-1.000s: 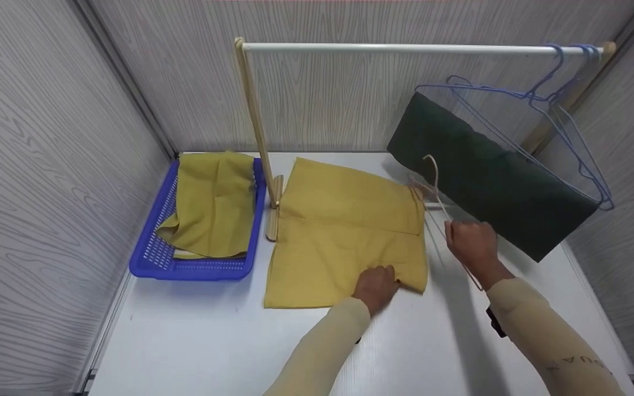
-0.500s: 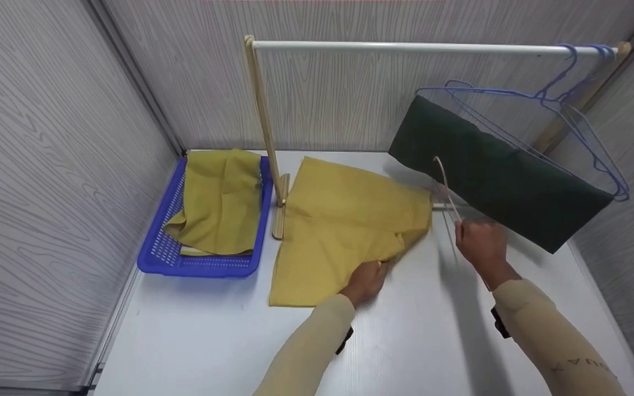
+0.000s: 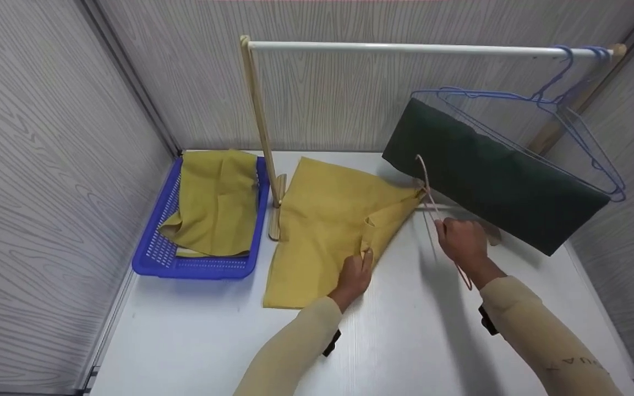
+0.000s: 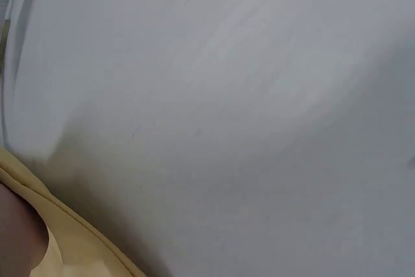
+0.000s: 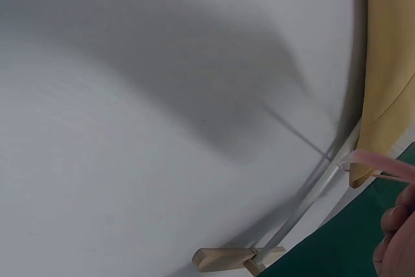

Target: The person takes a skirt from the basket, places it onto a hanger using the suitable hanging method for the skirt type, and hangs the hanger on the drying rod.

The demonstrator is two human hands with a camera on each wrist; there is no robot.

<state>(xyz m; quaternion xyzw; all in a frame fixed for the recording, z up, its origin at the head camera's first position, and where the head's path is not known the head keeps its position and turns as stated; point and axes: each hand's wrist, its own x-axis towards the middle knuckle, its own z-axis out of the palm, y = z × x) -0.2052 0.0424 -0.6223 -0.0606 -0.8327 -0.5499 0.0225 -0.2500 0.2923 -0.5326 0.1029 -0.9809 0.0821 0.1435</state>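
A yellow cloth (image 3: 317, 220) lies on the white table in the head view, its near right part folded over toward the middle. My left hand (image 3: 354, 276) pinches the turned-over edge of it; in the left wrist view only a bit of that hand (image 4: 19, 231) and the cloth edge (image 4: 87, 241) show. My right hand (image 3: 463, 242) grips a pink wire hanger (image 3: 426, 179), hook pointing away from me. The hanger meets the cloth's far right corner; how far it reaches under the fabric is hidden. In the right wrist view, fingers (image 5: 399, 218) hold the hanger (image 5: 382, 162).
A blue basket (image 3: 196, 269) with a folded olive-yellow cloth (image 3: 218, 203) stands at left. Behind is a rack with a white rail (image 3: 405, 48) and wooden posts. Blue hangers (image 3: 537, 99) hang at its right end, one bearing a dark green cloth (image 3: 493, 170).
My left hand has drawn the cloth's near right corner leftward and folded it over. My right hand, still gripping the hanger, has shifted only slightly.
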